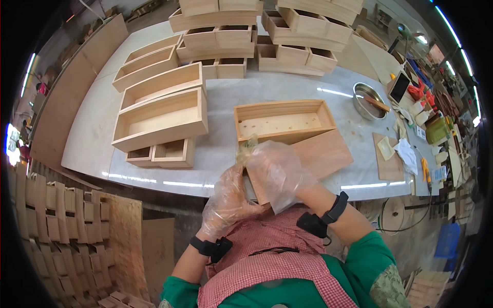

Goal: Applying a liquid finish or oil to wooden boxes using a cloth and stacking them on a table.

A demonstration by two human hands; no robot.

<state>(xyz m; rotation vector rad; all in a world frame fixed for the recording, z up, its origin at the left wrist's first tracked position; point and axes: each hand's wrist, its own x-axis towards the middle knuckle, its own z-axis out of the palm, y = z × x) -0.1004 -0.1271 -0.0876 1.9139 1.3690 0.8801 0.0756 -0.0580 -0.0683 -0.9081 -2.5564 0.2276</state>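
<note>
Both my hands wear clear plastic gloves and are close together at the table's near edge. My left hand (231, 195) grips the left end of a wooden box (323, 154), its thumb along the near side. The box lies at a slant with a flat, smooth reddish-tan face up. My right hand (277, 172) is closed over the box's left part, against a crumpled yellowish rag-like scrap (248, 146) at its far left corner. The glove hides most of the right fingers. Just behind stands an open wooden tray (285, 122) with a darker, stained-looking rim.
Pale wooden boxes (162, 118) stand on the left of the grey table (221, 92), with stacked drawer units (298, 28) behind. To the right are a metal bowl (370, 101) with a brush-like wooden handle, a phone (399, 87), a white cloth (407, 155) and a sponge (386, 149).
</note>
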